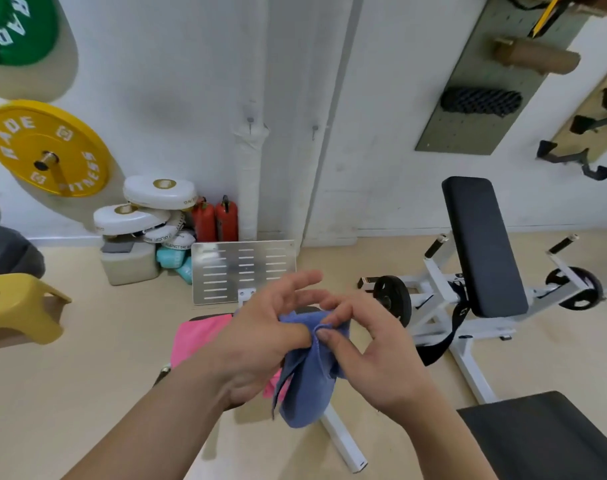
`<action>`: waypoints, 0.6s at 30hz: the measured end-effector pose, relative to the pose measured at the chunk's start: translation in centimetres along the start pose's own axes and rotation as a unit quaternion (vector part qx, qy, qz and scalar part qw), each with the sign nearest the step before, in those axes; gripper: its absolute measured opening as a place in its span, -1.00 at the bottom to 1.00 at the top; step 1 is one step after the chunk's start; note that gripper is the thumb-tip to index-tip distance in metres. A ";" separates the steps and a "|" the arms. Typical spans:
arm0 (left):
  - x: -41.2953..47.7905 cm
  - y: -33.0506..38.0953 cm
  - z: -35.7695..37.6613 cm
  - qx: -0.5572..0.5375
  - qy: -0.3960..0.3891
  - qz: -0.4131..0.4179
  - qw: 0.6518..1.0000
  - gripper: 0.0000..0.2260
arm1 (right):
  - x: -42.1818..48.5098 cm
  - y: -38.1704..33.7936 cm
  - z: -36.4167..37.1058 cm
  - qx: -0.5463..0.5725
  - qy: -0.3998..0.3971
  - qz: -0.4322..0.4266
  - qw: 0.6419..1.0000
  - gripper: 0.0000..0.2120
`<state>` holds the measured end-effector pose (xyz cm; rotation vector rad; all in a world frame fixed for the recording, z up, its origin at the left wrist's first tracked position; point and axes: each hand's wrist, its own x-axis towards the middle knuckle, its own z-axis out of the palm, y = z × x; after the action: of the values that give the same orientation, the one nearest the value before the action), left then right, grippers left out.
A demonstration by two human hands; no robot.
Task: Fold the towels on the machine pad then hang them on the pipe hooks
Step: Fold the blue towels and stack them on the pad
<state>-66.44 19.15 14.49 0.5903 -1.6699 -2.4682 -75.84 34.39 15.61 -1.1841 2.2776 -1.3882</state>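
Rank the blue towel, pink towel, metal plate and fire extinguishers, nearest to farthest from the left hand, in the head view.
From the left hand:
1. Blue towel: pinched in that hand, centre.
2. Pink towel: just below, to the left.
3. Metal plate: ahead, beyond both towels.
4. Fire extinguishers: farthest, against the back wall.

Back wall (156,81) painted white, evenly lit. A yellow weight plate (45,147) hangs on a peg at left with a green plate (14,26) above it, and a grey-green pegboard (468,126) at upper right carries a black foam roller (481,101) and a cork roller (534,57). Floor (104,358) beige: yellow stool (18,306) at left edge, white discs (156,195) stacked at the wall beside two red fire extinguishers (215,220), a slotted metal plate (243,271) just right of them. Incline bench (482,247), black backrest on white frame, stands at right.
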 end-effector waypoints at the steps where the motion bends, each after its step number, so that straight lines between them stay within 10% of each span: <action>1: 0.1 -0.4 0.2 0.017 0.029 0.000 0.999 -0.35 | -0.2 0.3 0.0 0.005 0.004 0.016 1.000 -0.80; 9: 0.4 -2.5 0.5 0.176 0.173 -0.016 0.969 -0.57 | -0.9 1.5 -0.1 0.091 0.003 0.171 0.981 -0.83; 18: 0.3 -3.3 -0.1 0.094 0.069 -0.102 0.988 -0.75 | -0.7 2.5 -2.1 0.158 0.066 0.152 0.973 -0.79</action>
<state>-66.23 20.27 11.40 0.9758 -1.8858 -2.3484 -77.87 36.80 14.47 -0.6327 2.1027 -1.6621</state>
